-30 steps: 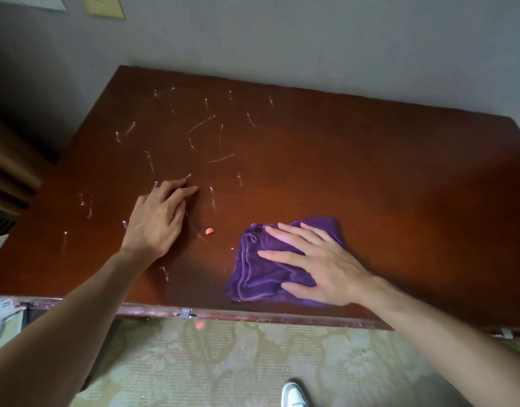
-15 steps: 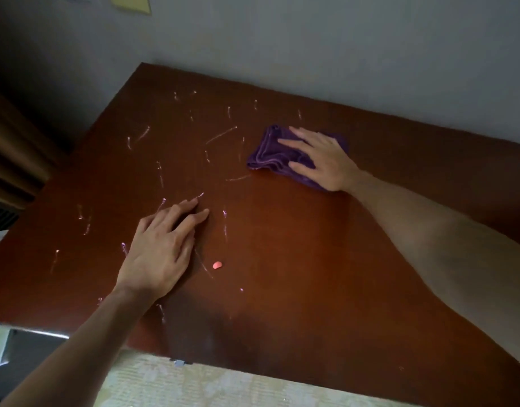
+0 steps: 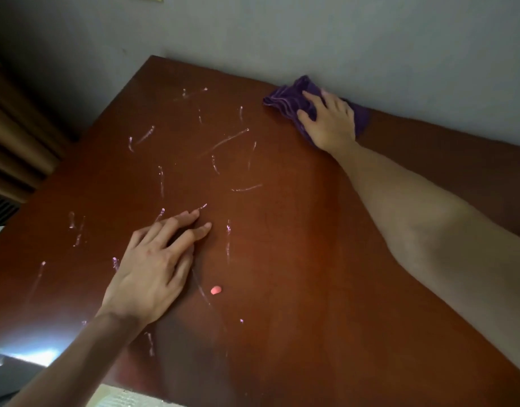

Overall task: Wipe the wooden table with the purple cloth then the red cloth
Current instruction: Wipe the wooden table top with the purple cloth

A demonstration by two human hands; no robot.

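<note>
While the person is leaning over a dark reddish wooden bench (image 3: 311, 259), the right hand (image 3: 330, 121) is lying flat with its fingers spread on a crumpled purple cloth (image 3: 285, 101), pressing it down at the bench's far edge, where the cloth is touching the grey wall (image 3: 341, 39). This hand is pinning the cloth under its palm, not clenching it. The left hand (image 3: 153, 271) is resting open, palm down, on the bench nearer the person and holding nothing. Pale streaks (image 3: 229, 139) are lying scattered over the left and middle of the surface, around and beyond the left hand, and a small pink speck (image 3: 216, 289) is sitting just to the right of that hand. The part of the bench under the outstretched right arm is looking free of marks. Judging from this, the purple-cloth wipe is under way but far from finished, since most of the streaked area is waiting to be cleaned. The red cloth is not showing anywhere in view, so the second wipe appears not yet begun.
</note>
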